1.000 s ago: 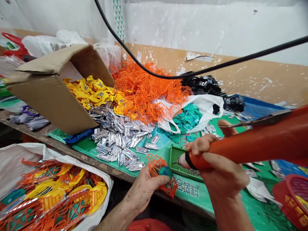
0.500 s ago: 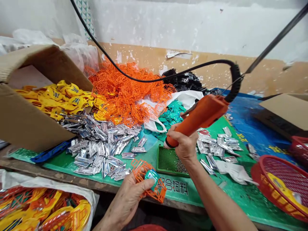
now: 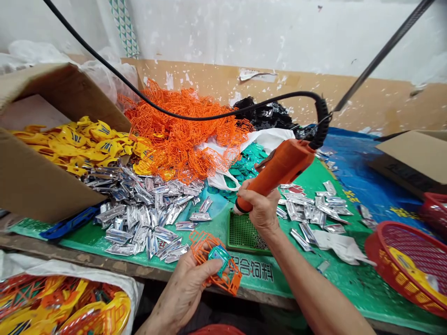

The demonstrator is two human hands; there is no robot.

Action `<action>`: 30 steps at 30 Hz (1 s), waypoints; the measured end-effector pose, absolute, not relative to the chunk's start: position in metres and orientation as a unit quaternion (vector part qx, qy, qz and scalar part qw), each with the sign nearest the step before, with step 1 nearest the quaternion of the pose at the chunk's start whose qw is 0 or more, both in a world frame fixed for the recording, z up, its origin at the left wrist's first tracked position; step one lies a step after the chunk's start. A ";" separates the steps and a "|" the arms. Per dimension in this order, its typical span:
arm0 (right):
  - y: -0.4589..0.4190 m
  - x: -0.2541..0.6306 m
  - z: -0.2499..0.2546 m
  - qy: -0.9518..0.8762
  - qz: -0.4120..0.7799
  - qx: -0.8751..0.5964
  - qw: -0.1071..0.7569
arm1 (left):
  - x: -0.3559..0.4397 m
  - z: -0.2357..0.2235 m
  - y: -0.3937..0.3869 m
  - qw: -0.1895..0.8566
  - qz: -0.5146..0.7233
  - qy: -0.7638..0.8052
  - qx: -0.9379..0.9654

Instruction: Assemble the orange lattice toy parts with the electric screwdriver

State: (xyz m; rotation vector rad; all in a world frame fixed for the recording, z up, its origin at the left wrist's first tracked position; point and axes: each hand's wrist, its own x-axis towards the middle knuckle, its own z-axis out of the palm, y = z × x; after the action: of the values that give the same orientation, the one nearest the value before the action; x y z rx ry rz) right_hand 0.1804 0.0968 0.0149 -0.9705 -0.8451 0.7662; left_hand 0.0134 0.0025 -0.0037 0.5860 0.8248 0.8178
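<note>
- Peeling white plaster wall (image 3: 223, 32) and a tan painted dado (image 3: 363, 93) stand behind a bench covered by a green printed mat (image 3: 349, 291).
- Along it lie a heap of orange plastic lattice (image 3: 181, 130), silver metallic pieces (image 3: 139, 214), and a cardboard box (image 3: 42, 181) spilling yellow moulded pieces (image 3: 80, 142).
- Left hand (image 3: 181, 291) is curled closed on an orange lattice frame (image 3: 232, 279) just over the bench edge, its thumb on a teal plastic piece (image 3: 219, 257) sitting inside the frame.
- Right hand (image 3: 256, 209) is wrapped fully around an orange corded hand tool (image 3: 281, 170), its pale tip (image 3: 238, 208) angled down above a green perforated tray (image 3: 242, 232), well short of the frame.
- Gripping low near the tip and keeping the frame braced close to the body looks like a steady way to work.
</note>
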 end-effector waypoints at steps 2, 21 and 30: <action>0.097 0.181 0.014 -0.386 0.347 -0.443 0.731 | 0.013 -0.004 0.003 0.792 0.384 0.388 0.272; 0.094 0.175 0.025 -0.414 0.358 -0.453 0.704 | 0.016 -0.007 0.003 0.767 0.415 0.422 0.246; 0.079 0.185 0.049 -0.400 0.372 -0.384 0.745 | 0.016 -0.007 0.003 0.761 0.451 0.412 0.218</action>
State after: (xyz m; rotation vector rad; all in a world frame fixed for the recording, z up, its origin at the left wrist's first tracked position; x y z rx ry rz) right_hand 0.1846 0.0786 0.0491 -0.8403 -0.8765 0.8137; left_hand 0.0160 0.0029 -0.0067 0.4740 0.8971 0.9823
